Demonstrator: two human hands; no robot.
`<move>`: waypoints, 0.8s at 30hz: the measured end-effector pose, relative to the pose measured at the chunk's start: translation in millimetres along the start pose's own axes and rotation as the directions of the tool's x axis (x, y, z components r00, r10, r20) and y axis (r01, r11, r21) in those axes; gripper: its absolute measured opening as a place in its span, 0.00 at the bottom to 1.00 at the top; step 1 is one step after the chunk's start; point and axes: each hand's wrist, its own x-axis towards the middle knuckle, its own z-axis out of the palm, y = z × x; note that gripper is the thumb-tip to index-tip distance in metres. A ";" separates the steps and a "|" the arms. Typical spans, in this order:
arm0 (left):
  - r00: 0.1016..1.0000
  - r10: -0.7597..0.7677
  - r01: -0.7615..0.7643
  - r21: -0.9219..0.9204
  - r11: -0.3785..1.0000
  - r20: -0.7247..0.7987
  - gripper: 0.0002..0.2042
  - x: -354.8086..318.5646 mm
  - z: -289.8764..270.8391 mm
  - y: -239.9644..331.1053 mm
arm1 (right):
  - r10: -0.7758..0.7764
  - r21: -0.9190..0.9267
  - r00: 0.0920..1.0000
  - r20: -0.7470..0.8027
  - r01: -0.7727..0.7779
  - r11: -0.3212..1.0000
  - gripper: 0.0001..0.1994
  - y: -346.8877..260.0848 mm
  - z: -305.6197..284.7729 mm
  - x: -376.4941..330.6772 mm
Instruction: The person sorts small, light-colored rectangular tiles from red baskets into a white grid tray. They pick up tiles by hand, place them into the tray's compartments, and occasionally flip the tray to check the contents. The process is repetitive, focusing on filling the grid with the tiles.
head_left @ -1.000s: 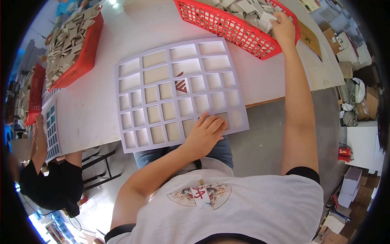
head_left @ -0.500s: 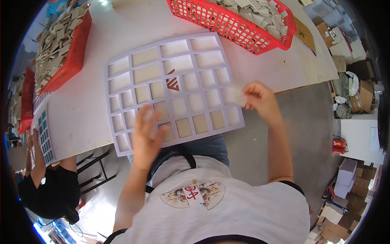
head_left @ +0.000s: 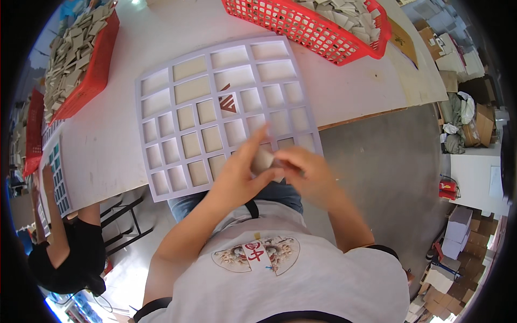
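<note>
White worktable (head_left: 350, 81) bears a lilac grid tray (head_left: 161, 185); both hands (head_left: 242, 175) (head_left: 307, 172) pinch one small tile (head_left: 263, 160), seemingly light and stiff, best held by its edges.

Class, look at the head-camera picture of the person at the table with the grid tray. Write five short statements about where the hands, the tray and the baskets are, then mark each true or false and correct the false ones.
1. Both hands meet at a small pale piece over the near edge of the lilac grid tray. True.
2. The left hand is reaching into a red basket. False: it is at the pale piece, beside the right hand.
3. A red basket of pale pieces stands beyond the tray. True.
4. The tray hangs fully off the table. False: it lies flat on it.
5. Every tray cell holds a red-marked piece. False: only one cell shows red marks.
</note>
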 end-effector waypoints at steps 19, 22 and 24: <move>0.729 0.120 0.514 0.654 0.554 -0.674 0.18 -47.2 -160.1 -63.1 | -0.219 -0.615 0.817 -0.534 -0.197 0.764 0.08 70.4 -6.3 -15.8; 0.705 0.105 0.514 0.608 0.605 -0.701 0.19 -46.2 -163.5 -67.1 | -0.284 -0.687 0.860 -0.424 -0.101 0.720 0.10 69.7 -2.5 -21.9; 0.720 0.080 0.520 0.613 0.595 -0.689 0.19 -47.9 -169.5 -71.0 | -0.274 -0.711 0.891 -0.363 -0.074 0.700 0.13 68.6 1.5 -27.3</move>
